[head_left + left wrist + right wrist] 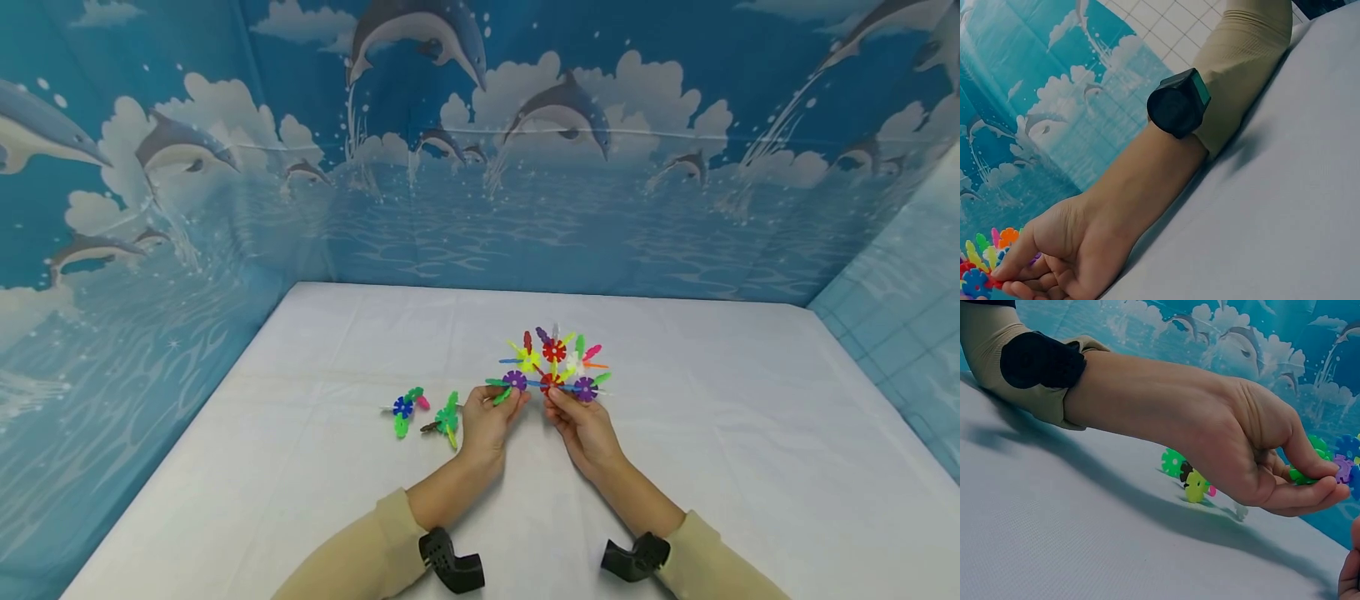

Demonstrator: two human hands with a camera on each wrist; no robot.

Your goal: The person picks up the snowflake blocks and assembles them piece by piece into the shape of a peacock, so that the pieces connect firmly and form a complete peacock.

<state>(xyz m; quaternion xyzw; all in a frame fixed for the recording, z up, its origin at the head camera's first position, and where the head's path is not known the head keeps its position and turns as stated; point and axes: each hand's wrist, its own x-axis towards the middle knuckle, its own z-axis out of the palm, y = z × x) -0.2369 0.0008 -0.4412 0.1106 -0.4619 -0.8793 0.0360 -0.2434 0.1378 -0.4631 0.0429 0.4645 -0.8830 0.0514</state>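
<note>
Both hands hold up one cluster of joined, multicoloured plastic snowflake discs (554, 351), roughly ring-shaped with flower-like groups. The left hand (487, 421) pinches its lower left side, by a purple disc (514, 380) with green ones around it. Lower middle, beside a red disc (551, 382), the right hand (588, 429) pinches the cluster with thumb and fingers. In the left wrist view the right hand (1079, 250) has its thumb against the pieces. The right wrist view has the left hand (1254, 444) pinching a green disc (1317, 445) next to a purple one.
Two smaller joined groups lie on the white table (300, 500), left of the left hand: one with a blue centre (402, 407), one mostly green (447, 419). A dolphin-print backdrop (480, 217) stands behind the table. Black devices (637, 557) are strapped at both wrists.
</note>
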